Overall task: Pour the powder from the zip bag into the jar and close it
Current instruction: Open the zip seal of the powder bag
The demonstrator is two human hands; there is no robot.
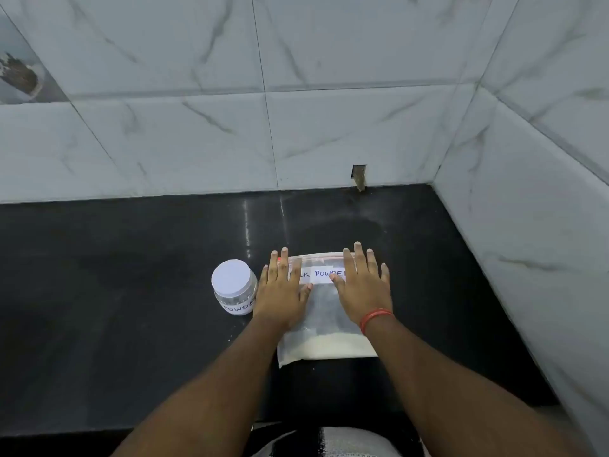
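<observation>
A clear zip bag (pixel 324 319) lies flat on the black counter, with a white label reading "MILK POWDER" and a red zip strip at its far edge. Pale powder sits in its near end. My left hand (pixel 281 290) rests flat on the bag's left side, fingers straight. On the bag's right side my right hand (pixel 362 285) lies flat too, a red thread round its wrist. Just left of my left hand stands a small clear jar (pixel 234 287) with a white lid on it and a label ending in "POWDER".
The black counter (pixel 131 291) runs left and back to a white marble-tiled wall (pixel 197 127). A second tiled wall (pixel 527 242) closes the right side. A small notch in the tile (pixel 359 176) sits at the back. The counter's front edge is just below my forearms.
</observation>
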